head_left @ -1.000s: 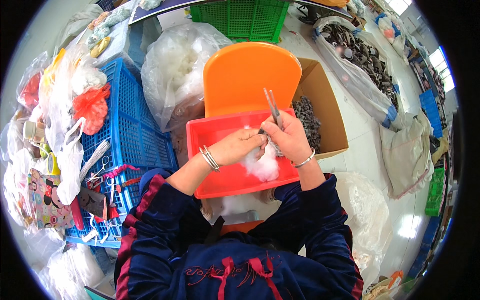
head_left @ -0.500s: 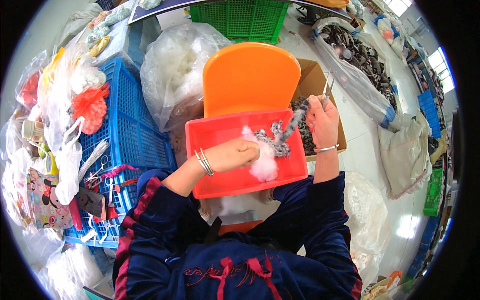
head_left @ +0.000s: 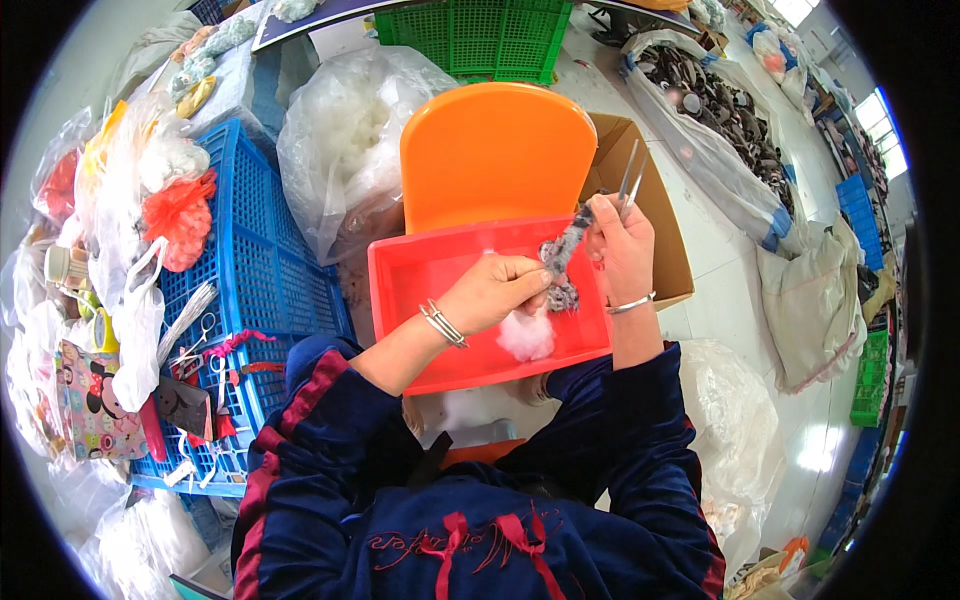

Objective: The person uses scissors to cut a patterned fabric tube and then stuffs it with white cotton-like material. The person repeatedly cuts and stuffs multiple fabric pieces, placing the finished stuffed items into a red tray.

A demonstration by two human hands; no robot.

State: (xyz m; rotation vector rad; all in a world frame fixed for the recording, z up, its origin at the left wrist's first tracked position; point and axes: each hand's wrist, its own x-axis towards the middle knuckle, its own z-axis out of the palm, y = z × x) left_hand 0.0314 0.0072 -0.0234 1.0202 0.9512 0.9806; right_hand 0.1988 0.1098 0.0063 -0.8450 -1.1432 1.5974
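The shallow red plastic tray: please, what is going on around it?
A person's left hand and right hand hold a grey-and-black furry fabric piece over the shallow red plastic tray. The right grip also has slim silver metal tweezers, tips pointing away from the person. Fluffy whitish stuffing lies in the tray, near the left hand.

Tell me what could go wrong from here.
The right hand holds both the tweezers and one end of the furry piece, so either might slip.

The tweezers' tips point up, bare, beyond that hand; a careless turn could poke something.

The fluff lies loose in the tray, just below the left hand, and could get brushed about or cling to the fur.
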